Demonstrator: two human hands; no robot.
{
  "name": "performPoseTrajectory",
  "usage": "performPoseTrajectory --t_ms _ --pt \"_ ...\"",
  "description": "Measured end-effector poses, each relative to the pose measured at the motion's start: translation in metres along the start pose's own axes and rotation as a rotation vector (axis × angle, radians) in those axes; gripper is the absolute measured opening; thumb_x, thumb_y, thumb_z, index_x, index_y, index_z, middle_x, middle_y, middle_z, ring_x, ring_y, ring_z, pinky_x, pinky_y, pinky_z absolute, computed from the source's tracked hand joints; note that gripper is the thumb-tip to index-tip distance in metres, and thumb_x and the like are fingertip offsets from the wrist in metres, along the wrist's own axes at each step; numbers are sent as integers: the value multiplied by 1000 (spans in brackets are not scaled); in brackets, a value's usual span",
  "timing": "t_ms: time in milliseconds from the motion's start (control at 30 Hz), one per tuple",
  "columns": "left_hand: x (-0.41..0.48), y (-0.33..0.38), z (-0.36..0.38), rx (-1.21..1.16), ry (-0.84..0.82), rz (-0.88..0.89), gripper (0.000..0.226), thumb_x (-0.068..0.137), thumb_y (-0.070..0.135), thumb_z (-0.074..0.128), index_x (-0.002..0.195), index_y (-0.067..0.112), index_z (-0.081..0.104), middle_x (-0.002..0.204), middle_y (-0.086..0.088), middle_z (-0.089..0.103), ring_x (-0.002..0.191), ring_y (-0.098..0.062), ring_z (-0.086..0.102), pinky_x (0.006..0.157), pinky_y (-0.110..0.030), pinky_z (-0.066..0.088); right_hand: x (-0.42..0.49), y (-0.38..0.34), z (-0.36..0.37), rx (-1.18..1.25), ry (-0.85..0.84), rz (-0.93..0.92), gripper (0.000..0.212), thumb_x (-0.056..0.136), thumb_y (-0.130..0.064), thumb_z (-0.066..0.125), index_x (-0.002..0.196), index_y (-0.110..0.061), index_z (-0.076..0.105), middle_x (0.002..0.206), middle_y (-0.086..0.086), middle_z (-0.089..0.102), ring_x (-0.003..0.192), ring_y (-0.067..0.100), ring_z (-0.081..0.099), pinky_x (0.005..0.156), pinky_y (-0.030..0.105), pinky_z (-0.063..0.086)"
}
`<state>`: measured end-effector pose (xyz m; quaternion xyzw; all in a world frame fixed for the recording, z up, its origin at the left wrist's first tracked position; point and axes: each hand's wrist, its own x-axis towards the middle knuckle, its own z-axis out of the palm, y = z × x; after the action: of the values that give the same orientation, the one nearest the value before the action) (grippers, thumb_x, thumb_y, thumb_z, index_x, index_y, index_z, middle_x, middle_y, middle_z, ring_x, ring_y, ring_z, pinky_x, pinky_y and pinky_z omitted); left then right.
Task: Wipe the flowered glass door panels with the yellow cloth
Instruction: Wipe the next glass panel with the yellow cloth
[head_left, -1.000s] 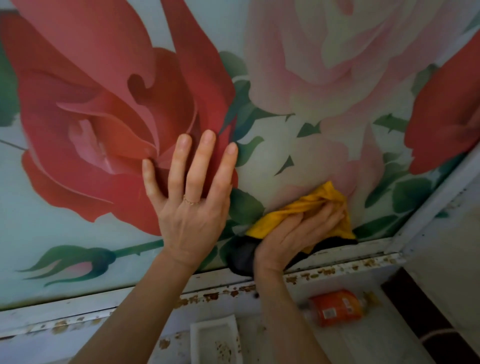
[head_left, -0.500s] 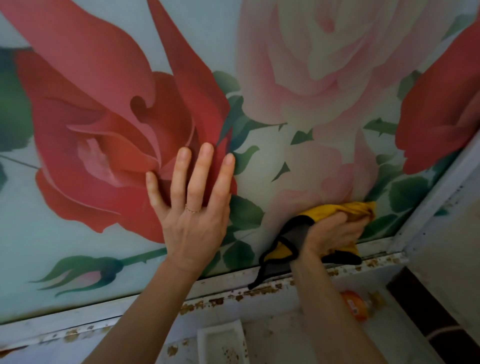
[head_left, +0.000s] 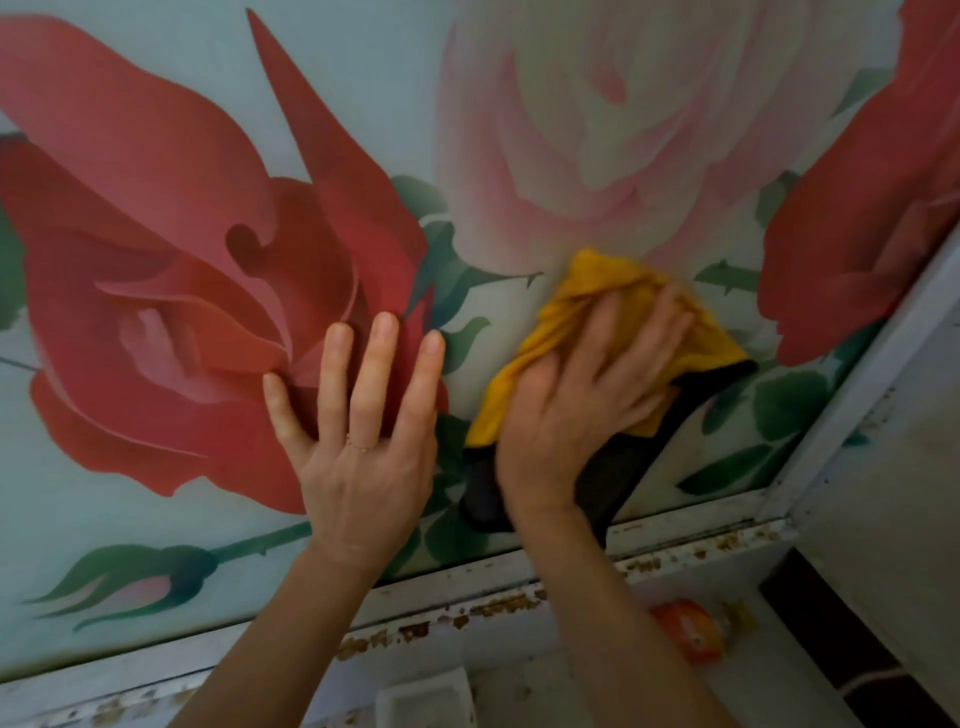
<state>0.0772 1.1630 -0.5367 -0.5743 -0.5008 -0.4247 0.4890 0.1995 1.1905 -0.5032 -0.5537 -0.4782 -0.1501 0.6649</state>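
Wiping underway: right hand (head_left: 576, 410), fingers spread, presses yellow cloth (head_left: 597, 291) low on flowered glass door panel (head_left: 156, 493); left hand (head_left: 363, 457) braces flat; rest likely undone.

One wide-angle camera, worn on the person's head, faces forward and a little downward at the flowered glass door panel (head_left: 363, 78) from close by; its painted roses (head_left: 182, 312) fill nearly the whole picture. The door's lower frame (head_left: 685, 522) slants across the bottom edge.
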Motion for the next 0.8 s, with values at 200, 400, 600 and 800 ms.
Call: performPoseTrajectory --t_ms 200,400,600,800 --pt "5 -2 -7 -23 -42 30 61 104 24 51 160 25 25 163 -7 20 156 -24 11 121 -58 5 5 31 -8 16 -108 -302 41 101 -34 37 141 -27 45 159 15 33 151 37 24 116 69 17" --pt "34 -13 -9 -33 11 48 58 102 16 54 156 24 34 162 -6 24 154 -20 17 124 -53 6 20 -38 6 32 70 26 38 110 -32 29 145 -27 40 160 19 36 149 42 31 114 67 25" --pt "40 -22 -13 -81 -8 74 45 108 17 44 152 18 38 162 -5 25 154 -17 18 124 -52 7 12 -25 -2 56 -119 -454 36 109 -36 31 142 -38 45 158 7 33 153 28 20 119 62 11" --pt "61 -54 -29 -58 7 22 57 102 13 53 155 23 33 160 -8 29 154 -17 17 123 -54 8 42 -78 5 124 119 32 45 97 -12 52 142 -16 59 155 22 43 147 41 34 113 68 25"
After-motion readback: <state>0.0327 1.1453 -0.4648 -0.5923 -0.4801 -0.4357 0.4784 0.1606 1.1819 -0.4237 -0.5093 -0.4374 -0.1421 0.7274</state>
